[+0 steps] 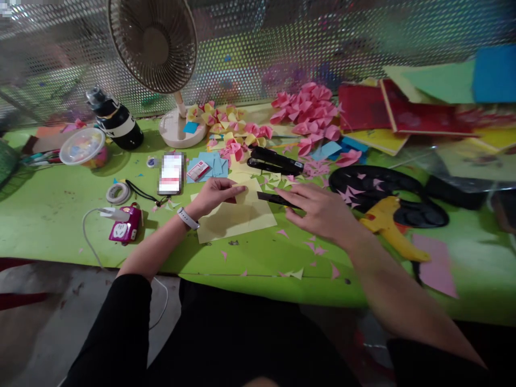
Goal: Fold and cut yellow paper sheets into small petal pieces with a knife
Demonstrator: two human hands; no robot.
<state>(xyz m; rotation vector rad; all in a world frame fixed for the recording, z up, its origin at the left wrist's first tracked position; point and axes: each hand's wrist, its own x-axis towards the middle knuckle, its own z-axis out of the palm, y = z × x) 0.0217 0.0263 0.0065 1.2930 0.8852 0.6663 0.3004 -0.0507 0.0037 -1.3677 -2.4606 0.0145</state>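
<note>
My left hand [217,194], closed, pinches the top of a pale yellow sheet of paper [237,221] between thumb and fingers. The sheet looks creased, and its lower part lies over the green table. In my right hand [316,208] is a black utility knife [274,199], its tip pointing left at the sheet's right side. Whether the blade touches the paper I cannot tell. Just behind the sheet lie yellow paper scraps [278,180] and a black stapler [274,161]. A stack of blue paper squares [217,164] with a small red and white box [199,171] is beyond my left hand.
Behind stand a fan [182,129], a black bottle [121,126] and heaps of folded pink paper pieces [310,110]. Leftward are a phone [171,173], tape roll [118,193] and purple power adapter [126,224] with a cable. A yellow glue gun [391,228] lies right.
</note>
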